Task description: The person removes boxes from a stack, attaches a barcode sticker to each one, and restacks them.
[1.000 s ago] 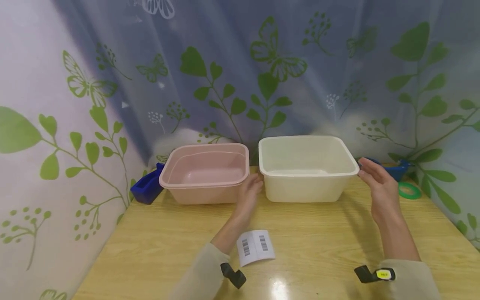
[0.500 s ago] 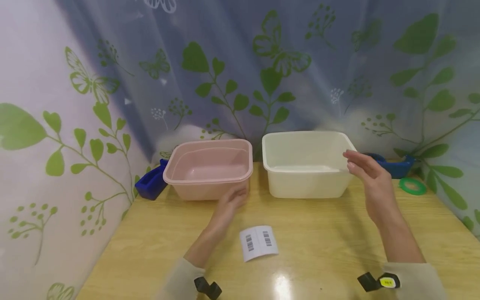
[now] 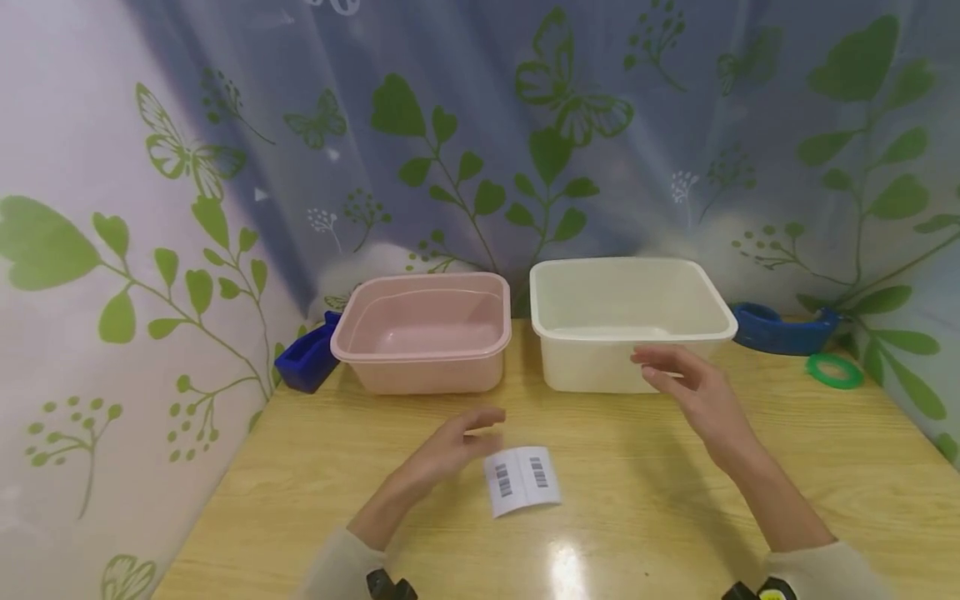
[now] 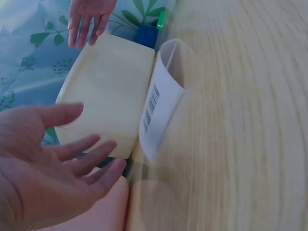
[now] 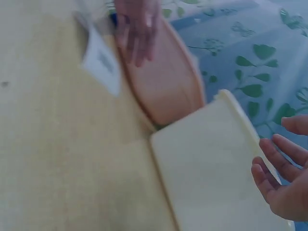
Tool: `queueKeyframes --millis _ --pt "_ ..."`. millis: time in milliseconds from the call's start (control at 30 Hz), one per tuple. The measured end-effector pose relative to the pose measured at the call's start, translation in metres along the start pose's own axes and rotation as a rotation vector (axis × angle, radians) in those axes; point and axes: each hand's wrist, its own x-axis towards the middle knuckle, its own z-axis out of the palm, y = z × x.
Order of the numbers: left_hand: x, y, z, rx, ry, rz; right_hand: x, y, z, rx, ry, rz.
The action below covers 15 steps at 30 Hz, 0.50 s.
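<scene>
Wood tabletop: bright, white glare just in front of the barcode sheet
Shadow: soft, right of the barcode sheet
Right-wrist view: left hand and barcode sheet blurred

"What's on the wood-grain table?"
"Pink basin, cream basin, barcoded paper in front."
"And at the sides?"
"Dark-blue plastic object left; blue tape dispenser and green tape roll right."

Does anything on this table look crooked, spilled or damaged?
Near the left hand, the white creased paper sheet printed with barcodes doesn't lie flat; it curls up from the light wooden table. Nothing else stands out.
</scene>
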Motion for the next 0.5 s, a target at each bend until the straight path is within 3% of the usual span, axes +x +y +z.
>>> queueKeyframes --millis 67,167,333,500 --pt "-0.001 -0.003 0.0 0.0 -0.079 -0.001 -0.001 0.004 0.01 -0.013 -0.07 0.0" --pt "0.001 -0.006 0.002 -0.001 -0.131 0.007 -0.003 0.009 0.025 -0.023 -0.161 0.032" --pt "0.003 -0.009 0.005 0.039 -0.138 0.002 -0.007 0.014 0.043 -0.007 -0.302 0.121" --pt "0.005 -0.01 0.008 0.14 -0.121 0.005 -0.01 0.019 0.058 0.035 -0.432 0.152"
